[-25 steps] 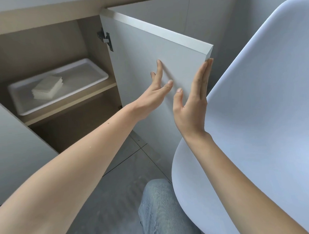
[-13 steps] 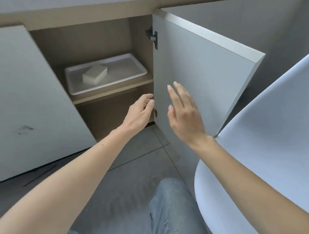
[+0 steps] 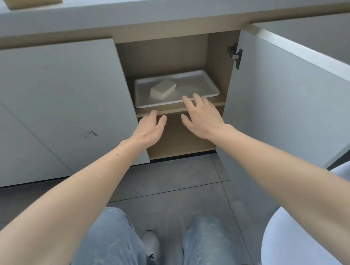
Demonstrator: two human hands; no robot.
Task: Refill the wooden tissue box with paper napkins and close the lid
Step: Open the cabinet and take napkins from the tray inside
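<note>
Both hands moved off the door [image 3: 291, 95] toward the shelf; left hand [image 3: 149, 132], right hand [image 3: 204, 120] fingers spread, empty. Napkin stack [image 3: 163, 89] sits skewed on the tray [image 3: 205, 78].

An open cupboard door [image 3: 291, 95] swung right leaves the shelf [image 3: 180, 109] reachable from the front; a closed door [image 3: 54, 103] walls off the left, a white chair [image 3: 301, 237] crowds near right.
</note>
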